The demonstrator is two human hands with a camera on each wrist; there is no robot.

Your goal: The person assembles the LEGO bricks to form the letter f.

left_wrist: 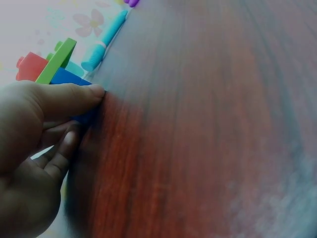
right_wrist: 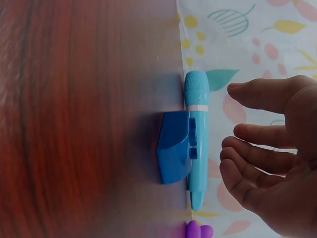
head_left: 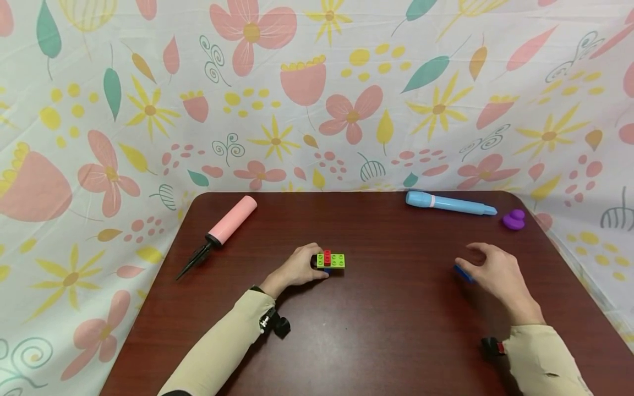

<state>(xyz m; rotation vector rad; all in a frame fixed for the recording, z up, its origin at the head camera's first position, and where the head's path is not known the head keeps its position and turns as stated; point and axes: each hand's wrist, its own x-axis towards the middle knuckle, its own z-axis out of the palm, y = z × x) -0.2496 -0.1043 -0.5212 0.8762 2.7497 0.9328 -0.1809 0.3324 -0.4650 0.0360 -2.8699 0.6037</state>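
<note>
My left hand [head_left: 298, 266] grips a small stack of toy building bricks near the middle of the table. A lime-green studded plate [head_left: 338, 260] tops a blue brick [left_wrist: 69, 78], and a red brick [head_left: 327, 257] sits across the green one. In the left wrist view the thumb lies along the blue brick, low at the tabletop. My right hand [head_left: 501, 276] hovers with parted, gently bent fingers around a loose blue brick [right_wrist: 173, 148]. That brick has a curved side and studs, and rests on the table apart from the fingers in the right wrist view.
A pink hand pump [head_left: 233, 221] with a black nozzle lies at the back left. Along the back right edge are a light-blue pump-like tube [head_left: 451, 204] and a purple rounded object [head_left: 514, 220]. A floral cloth [head_left: 346, 71] hangs behind the dark wooden table [head_left: 386, 330].
</note>
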